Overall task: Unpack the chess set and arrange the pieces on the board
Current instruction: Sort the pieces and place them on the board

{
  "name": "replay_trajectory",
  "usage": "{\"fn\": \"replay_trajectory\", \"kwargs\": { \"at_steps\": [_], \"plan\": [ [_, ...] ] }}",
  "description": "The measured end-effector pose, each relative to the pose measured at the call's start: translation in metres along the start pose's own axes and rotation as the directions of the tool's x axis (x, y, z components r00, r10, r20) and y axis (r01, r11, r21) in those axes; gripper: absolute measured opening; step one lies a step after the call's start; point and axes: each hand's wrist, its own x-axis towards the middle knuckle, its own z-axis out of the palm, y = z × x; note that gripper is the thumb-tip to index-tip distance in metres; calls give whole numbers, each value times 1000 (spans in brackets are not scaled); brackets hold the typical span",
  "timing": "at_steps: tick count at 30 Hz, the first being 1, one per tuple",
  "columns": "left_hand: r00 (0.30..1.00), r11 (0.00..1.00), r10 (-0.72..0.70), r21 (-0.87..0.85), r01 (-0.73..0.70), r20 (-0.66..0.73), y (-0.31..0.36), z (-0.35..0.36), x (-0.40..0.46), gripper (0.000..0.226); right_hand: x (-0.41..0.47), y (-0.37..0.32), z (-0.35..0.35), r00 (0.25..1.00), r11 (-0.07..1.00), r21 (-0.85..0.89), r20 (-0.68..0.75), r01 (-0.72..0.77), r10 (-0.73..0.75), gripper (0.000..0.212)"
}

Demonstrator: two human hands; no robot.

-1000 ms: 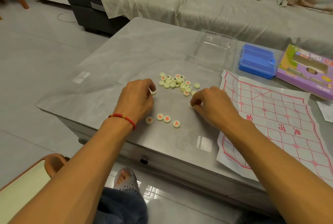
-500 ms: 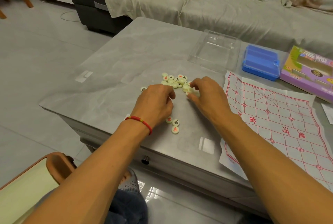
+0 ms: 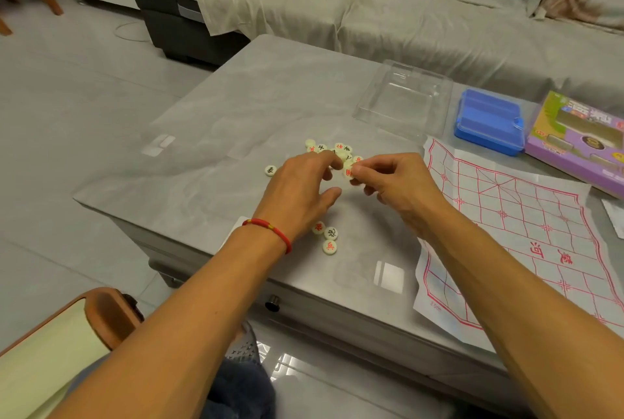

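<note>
Right grip pinches cream red-marked piece; left grip loosely spread.

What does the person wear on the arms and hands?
Both forearms are bare, with no sleeves in view. The left hand has a thin red cord bracelet with a small yellow section at its wrist. The right hand wears nothing visible.

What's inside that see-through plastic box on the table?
The clear plastic tray looks empty; only the grey table shows through it. The round chess pieces lie loose on the table in front of it. Its far corner is too blurry to tell for sure.
</note>
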Motion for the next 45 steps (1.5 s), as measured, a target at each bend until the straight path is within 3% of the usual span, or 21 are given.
{"fn": "replay_trajectory", "kwargs": {
  "at_steps": [4, 6, 8, 10, 12, 15, 21, 30, 35, 40, 45],
  "plan": [
    [999, 999, 42, -25, -43, -25, 2, -1, -2, 27, -6, -6, 1, 991, 998, 55, 133, -12, 5, 13],
    [999, 999, 24, -25, -26, -49, 0, -3, -2, 20, -3, -4, 1, 993, 999, 31, 115, 17, -21, 14],
    [999, 999, -35, 19, 35, -14, -5, -5, -1, 18, 6, 2, -3, 997, 988, -136, -15, 78, -81, 16],
    [993, 987, -89, 143, 77, 77, -10, -5, 2, 20, 14, 11, -4, 985, 901, -420, -71, 112, -155, 21],
    [980, 971, -115, 228, 76, 164, -12, -4, 3, 25, 17, 21, -1, 978, 790, -593, -15, 157, -206, 27],
    [939, 972, -175, 204, 117, 298, -11, -8, 4, 34, 12, 28, 5, 962, 648, -723, 92, 241, -256, 31],
    [937, 972, -123, 228, 48, 328, -12, -18, 5, 49, -5, 24, 7, 912, 560, -728, 241, 395, -331, 32],
    [924, 981, -141, 178, 81, 355, -11, -25, -5, 37, -40, 20, 12, 852, 542, -661, 351, 519, -388, 31],
    [951, 978, -187, 138, 157, 247, -14, -35, -10, 46, -57, 13, 5, 835, 492, -675, 441, 551, -329, 31],
    [946, 936, -322, 161, 313, 31, -24, -42, -11, 39, -41, 20, -11, 892, 433, -785, 338, 443, -299, 32],
    [907, 880, -418, 223, 418, -52, -32, -46, -10, 38, -4, 17, 12, 913, 496, -771, 285, 399, -292, 37]
  ]
}}
